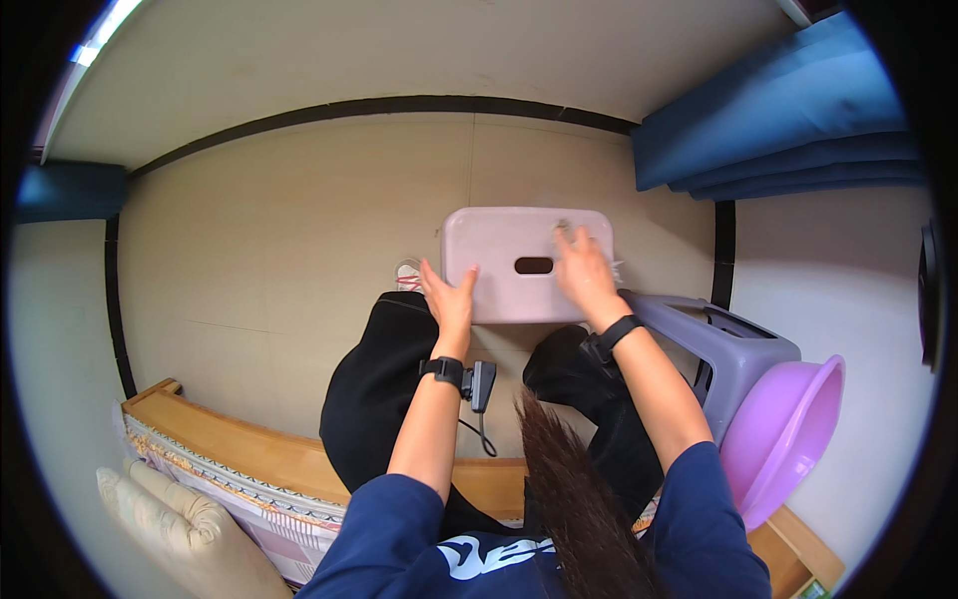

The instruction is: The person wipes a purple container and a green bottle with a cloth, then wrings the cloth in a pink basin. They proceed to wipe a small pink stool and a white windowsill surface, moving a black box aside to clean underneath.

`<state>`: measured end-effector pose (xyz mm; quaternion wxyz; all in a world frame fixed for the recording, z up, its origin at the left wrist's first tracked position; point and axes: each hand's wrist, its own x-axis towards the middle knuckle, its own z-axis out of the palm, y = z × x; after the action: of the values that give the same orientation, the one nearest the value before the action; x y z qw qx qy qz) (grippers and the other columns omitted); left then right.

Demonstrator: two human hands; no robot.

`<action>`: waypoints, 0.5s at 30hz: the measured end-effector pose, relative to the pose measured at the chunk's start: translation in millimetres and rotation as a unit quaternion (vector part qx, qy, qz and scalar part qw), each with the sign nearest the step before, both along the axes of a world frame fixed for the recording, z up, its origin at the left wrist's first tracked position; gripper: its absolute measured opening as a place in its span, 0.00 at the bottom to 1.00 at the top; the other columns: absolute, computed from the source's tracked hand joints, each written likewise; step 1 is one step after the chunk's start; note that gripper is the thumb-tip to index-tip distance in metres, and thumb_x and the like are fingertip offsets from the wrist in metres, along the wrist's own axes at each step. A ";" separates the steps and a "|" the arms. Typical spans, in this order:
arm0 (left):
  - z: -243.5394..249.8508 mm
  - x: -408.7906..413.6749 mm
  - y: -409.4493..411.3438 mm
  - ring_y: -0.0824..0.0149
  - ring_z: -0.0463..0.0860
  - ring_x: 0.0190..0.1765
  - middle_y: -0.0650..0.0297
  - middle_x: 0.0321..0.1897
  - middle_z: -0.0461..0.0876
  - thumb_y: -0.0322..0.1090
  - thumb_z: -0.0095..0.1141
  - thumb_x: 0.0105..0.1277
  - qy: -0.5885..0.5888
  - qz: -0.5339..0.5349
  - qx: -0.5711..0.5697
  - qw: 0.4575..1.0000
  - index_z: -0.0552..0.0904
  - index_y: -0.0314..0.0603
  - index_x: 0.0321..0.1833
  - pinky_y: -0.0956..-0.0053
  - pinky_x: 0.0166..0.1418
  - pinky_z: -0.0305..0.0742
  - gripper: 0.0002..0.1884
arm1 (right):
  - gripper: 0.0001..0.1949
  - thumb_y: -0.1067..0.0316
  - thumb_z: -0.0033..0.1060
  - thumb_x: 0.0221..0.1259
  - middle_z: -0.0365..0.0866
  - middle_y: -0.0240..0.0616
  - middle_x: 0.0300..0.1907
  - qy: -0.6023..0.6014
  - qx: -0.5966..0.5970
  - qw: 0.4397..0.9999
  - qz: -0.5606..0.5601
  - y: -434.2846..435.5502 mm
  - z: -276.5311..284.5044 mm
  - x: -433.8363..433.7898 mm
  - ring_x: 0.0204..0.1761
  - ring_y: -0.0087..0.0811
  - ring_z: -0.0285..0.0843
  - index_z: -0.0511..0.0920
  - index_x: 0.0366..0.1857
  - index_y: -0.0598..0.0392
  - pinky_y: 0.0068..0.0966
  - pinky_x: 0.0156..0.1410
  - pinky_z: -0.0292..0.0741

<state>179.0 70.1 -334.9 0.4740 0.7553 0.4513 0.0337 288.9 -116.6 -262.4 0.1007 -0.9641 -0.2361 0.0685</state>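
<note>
A pale pink plastic stool (498, 292) with an oval slot in its seat stands in front of my knees. My left hand (449, 296) rests against the stool's left edge, thumb over the seat and fingers spread, with nothing seen in it. My right hand (582, 262) is over the right part of the seat, beside the slot. At its fingertips is a small, blurred, greyish-green thing (561, 226), pressed on the seat; its kind cannot be told. Something white and thin sticks out past the stool's right edge near my right hand.
At my right a grey-purple plastic stool (748, 352) lies on its side, with a purple basin (771, 434) against it. Blue curtains (771, 112) hang at the upper right. I sit on a wooden bed frame (247, 449), a rolled beige mat (187, 524) at its left. Walls bound the floor.
</note>
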 end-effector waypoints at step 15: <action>-19.8 -6.8 1.9 0.46 0.67 0.68 0.44 0.67 0.64 0.50 0.75 0.47 0.046 -0.055 -0.104 0.992 0.61 0.39 0.72 0.60 0.69 0.66 0.51 | 0.16 0.72 0.53 0.56 0.72 0.43 0.43 0.020 -0.084 0.996 0.033 59.9 -16.8 -21.8 0.42 0.42 0.76 0.76 0.50 0.58 0.38 0.43 0.79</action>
<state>172.2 72.0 -354.6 0.5297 0.7261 0.4319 -0.0744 267.1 -56.7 -279.2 0.0217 -0.9593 -0.2588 0.1108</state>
